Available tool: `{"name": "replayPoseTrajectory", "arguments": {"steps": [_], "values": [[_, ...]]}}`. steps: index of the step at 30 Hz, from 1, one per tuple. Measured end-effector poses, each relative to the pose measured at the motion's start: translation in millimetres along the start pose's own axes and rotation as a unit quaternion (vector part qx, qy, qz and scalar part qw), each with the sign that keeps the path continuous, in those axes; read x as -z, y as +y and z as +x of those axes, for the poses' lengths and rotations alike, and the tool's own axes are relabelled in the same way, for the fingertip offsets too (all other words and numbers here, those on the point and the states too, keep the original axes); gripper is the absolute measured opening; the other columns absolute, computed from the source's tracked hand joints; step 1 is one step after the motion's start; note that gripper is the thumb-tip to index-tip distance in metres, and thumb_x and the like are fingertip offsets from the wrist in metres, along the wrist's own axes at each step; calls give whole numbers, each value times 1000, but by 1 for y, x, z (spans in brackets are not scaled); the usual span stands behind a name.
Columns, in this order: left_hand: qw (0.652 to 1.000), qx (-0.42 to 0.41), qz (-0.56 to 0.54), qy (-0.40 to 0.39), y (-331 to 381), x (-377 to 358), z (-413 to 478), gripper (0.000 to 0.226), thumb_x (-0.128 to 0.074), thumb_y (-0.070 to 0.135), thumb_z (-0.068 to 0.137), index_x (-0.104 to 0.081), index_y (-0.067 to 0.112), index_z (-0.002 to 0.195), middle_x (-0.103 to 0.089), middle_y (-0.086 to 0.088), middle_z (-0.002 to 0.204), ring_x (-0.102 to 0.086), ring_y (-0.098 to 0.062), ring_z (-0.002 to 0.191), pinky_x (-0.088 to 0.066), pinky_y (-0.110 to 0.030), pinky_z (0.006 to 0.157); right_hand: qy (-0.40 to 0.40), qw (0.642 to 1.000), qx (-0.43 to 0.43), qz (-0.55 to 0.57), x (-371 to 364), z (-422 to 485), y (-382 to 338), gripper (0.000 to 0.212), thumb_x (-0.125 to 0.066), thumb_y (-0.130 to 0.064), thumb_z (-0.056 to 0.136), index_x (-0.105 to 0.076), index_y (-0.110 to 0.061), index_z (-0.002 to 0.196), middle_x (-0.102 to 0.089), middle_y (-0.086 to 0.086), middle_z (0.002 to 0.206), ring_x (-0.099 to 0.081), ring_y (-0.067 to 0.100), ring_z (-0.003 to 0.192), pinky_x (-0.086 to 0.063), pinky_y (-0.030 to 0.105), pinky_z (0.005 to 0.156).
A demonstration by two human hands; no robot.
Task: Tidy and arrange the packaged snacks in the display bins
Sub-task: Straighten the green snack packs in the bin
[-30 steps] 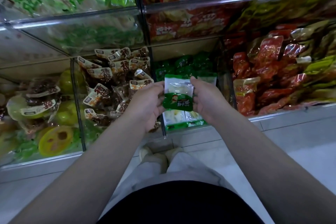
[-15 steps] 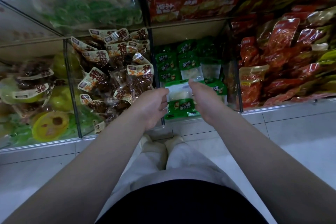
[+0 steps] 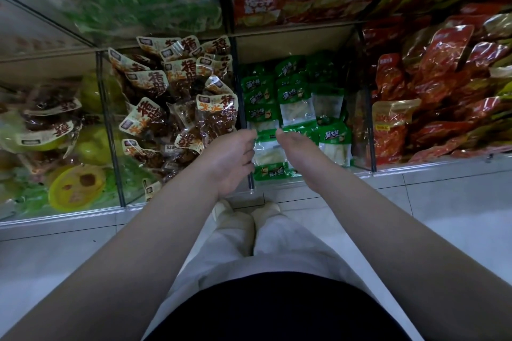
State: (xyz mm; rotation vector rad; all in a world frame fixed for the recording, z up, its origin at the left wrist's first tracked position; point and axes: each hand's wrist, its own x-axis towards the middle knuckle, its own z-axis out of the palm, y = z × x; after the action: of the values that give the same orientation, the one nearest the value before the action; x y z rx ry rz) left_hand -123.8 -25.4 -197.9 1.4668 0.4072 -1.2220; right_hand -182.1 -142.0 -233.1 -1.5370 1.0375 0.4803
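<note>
Green packet [image 3: 270, 156] held between left hand [image 3: 228, 159] and right hand [image 3: 300, 151] fingertips.

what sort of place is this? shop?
Most likely a snack shop aisle: clear plastic display bins just above a pale tiled floor, heaped with sealed snacks: green-and-white plastic packets, brown packets with cream labels, red foil packets.
</note>
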Motion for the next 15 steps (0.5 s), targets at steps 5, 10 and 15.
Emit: {"name": "replayPoseTrajectory", "arguments": {"steps": [5,10,15], "values": [[998,-50,-35,-2,11,0,-4,58,-41,23,103,-17,7,154,-24,-8,159,-24,-19,146,-21,-36,118,19,997,68,38,8,-8,-12,51,-37,-46,102,-41,-19,145,-42,1,150,-41,22,135,-32,39,111],[990,-104,-92,-7,27,-2,-16,57,-39,28,103,-21,10,154,-25,-5,159,-24,-18,146,-21,-36,117,9,987,100,123,8,-17,-35,75,-38,-69,86,-40,-24,146,-42,-3,151,-40,16,136,-32,45,114],[982,-146,-115,-27,46,-1,-28,54,-30,32,104,-20,12,154,-23,-3,160,-22,-17,147,-19,-36,118,-26,972,147,181,12,-28,-60,61,-29,-53,101,-37,-15,148,-43,0,151,-41,10,135,-31,33,113]]}}
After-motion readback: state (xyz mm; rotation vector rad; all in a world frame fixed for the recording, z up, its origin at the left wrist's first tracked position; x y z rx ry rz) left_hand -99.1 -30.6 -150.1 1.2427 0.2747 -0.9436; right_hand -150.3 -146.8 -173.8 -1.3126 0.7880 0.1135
